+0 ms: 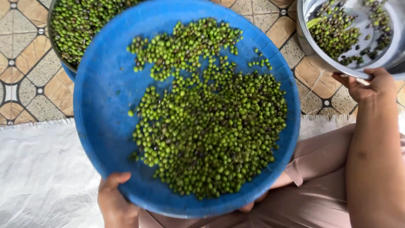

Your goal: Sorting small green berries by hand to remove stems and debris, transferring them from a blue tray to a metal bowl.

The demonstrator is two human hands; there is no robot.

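Fingers (113,180) under blue tray (101,84) near rim

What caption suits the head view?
Left hand grips blue tray of green berries; another person's hand holds a steel bowl.

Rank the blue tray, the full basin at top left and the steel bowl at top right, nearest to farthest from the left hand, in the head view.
1. Blue tray: the left hand has its grip on the near rim, bottom left.
2. Full basin: top left, heaped with green berries, partly under the tray.
3. Steel bowl: top right, across the tray, farthest.
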